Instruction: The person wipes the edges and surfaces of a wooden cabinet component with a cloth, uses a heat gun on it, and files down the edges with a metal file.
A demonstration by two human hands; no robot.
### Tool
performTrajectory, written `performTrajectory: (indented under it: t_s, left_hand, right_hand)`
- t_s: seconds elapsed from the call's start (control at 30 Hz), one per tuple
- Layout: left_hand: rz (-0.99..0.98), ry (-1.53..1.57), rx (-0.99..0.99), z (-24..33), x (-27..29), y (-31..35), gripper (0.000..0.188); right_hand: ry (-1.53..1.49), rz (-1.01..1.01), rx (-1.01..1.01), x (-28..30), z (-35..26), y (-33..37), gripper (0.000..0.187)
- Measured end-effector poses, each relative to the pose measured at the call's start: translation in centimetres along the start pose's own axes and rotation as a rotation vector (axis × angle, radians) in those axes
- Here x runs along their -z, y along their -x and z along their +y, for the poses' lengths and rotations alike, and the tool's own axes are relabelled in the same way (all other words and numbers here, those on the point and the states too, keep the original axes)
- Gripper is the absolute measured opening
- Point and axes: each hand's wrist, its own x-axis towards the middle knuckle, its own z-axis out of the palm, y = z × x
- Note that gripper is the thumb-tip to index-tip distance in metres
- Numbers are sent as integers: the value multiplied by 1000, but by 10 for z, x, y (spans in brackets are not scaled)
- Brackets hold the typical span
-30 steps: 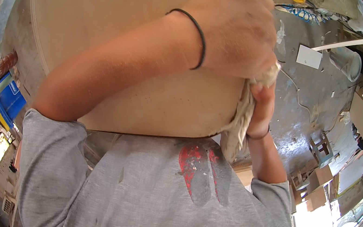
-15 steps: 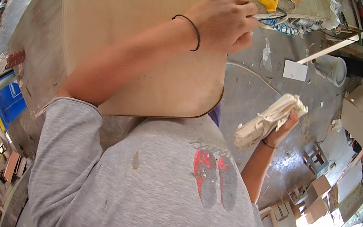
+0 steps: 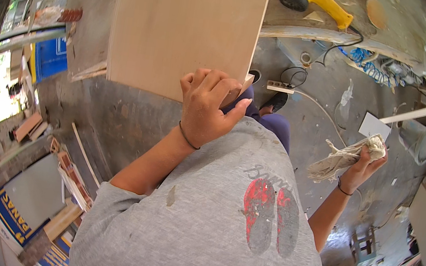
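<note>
A light wooden panel (image 3: 185, 24) lies in front of me, its near edge close to my body. My left hand (image 3: 209, 102) is at the panel's near right corner, its fingers bent over the surface and its thumb apart at the edge. A small pale wooden piece (image 3: 247, 82) shows beside those fingers. Out to the right, over the floor, my right hand (image 3: 364, 169) is closed around a bunched cream rag (image 3: 338, 160). Part of the rag droops to the left of the hand.
A yellow heat gun (image 3: 321, 0) lies on the workbench (image 3: 386, 43) at the far right, its black cord hanging down. A power strip (image 3: 280, 86) and a white bucket (image 3: 415, 141) are on the floor. Blue coiled hose (image 3: 369, 65) is under the bench edge. Boards (image 3: 73, 184) stand at left.
My left hand has drawn back from beside the heat gun to the panel's near corner. The panel now sits farther from me, and the heat gun shows fully. The rag stays in my right hand.
</note>
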Motion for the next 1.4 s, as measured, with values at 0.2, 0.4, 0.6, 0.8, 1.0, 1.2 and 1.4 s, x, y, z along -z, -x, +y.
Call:
performTrajectory:
  t_s: [0.2,0.4,0.6,0.8,1.0,1.2,1.4]
  left_hand:
    - [76,-6,77,9,-7,2,15]
    - [16,48,128,12,-6,3,17]
    - [-22,110,134,13,-4,-5,17]
    - [-70,137,104,8,3,-8,17]
    - [-82,163,89,8,2,-10,16]
    - [-145,180,58,0,13,-12,18]
    - [-172,106,41,-4,18,-25,51]
  right_hand:
    - [5,-130,12,-20,-8,-23,50]
    - [81,-220,-5,-43,-18,-25,57]
    - [141,-276,10,-57,-30,-27,61]
    - [134,-250,27,-68,-39,-31,61]
    - [129,-249,39,-69,-46,-29,63]
    - [91,-240,47,-74,-47,-24,67]
    - [85,-243,113,-75,-29,-15,75]
